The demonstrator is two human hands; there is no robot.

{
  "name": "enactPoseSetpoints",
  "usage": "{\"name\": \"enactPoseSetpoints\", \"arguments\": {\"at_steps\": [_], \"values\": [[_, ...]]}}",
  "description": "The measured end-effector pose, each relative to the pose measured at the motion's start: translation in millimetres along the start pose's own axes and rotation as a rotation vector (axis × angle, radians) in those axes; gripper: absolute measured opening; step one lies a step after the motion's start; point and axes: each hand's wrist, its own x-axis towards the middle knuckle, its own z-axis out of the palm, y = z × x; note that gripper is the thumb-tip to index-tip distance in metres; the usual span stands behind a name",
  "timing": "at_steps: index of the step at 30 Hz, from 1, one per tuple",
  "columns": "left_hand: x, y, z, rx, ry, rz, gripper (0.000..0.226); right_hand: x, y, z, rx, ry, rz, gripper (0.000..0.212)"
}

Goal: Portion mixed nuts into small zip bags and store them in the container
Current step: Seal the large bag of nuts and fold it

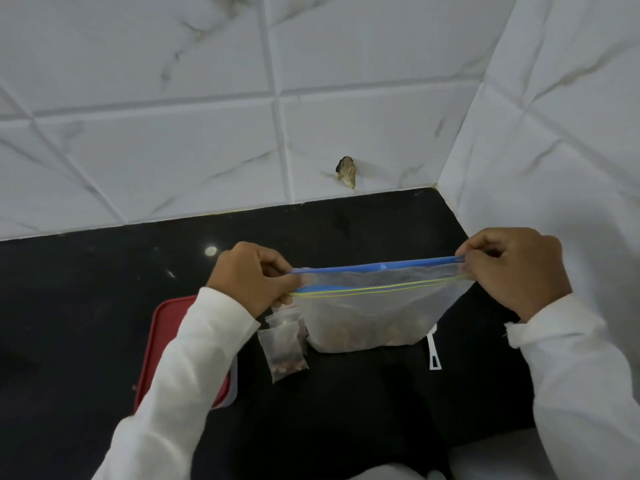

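Observation:
A large clear zip bag (374, 306) with a blue zip strip hangs above the black counter, mixed nuts lying in its bottom. My left hand (254, 277) pinches the bag's left top corner and my right hand (512, 268) pinches the right top corner, so the top edge is stretched taut between them. Below my left hand, small zip bags (284, 348) with nuts inside lie on the counter. A container with a red lid (166, 317) sits at the left, mostly hidden under my left sleeve.
The black counter (104, 306) meets white marble-look tiled walls at the back and right, forming a corner. A white plastic piece (434, 355) lies on the counter under the large bag's right side. A chipped hole (346, 171) marks the back wall.

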Motion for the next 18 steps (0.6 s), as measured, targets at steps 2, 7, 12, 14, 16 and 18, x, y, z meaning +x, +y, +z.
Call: {"name": "enactPoseSetpoints", "arguments": {"at_steps": [2,7,12,14,16,18], "values": [[0.9,-0.7,-2.2,-0.269,-0.081,-0.106,0.021,-0.6,-1.8,-1.1,0.018,0.001,0.012,0.013],[-3.2,-11.8,-1.1,-0.818,-0.253,-0.341,0.024,-4.8,-2.3,-0.7,0.06,0.009,0.022,0.018],[-6.3,-23.1,17.7,-1.229,-0.235,-0.425,0.033,-8.3,-2.8,-1.7,0.055,-0.015,0.041,0.019],[-6.3,-24.7,24.5,-1.266,-0.186,-0.434,0.029,-9.3,-1.4,-0.4,0.076,-0.024,0.056,0.02],[-7.4,-24.0,29.5,-1.252,-0.185,-0.441,0.023,-10.2,-1.1,0.5,0.097,-0.031,0.06,0.022],[-8.1,-22.7,33.1,-1.231,-0.187,-0.431,0.019,-11.1,-2.1,0.7,0.097,-0.035,0.051,0.022]]}}
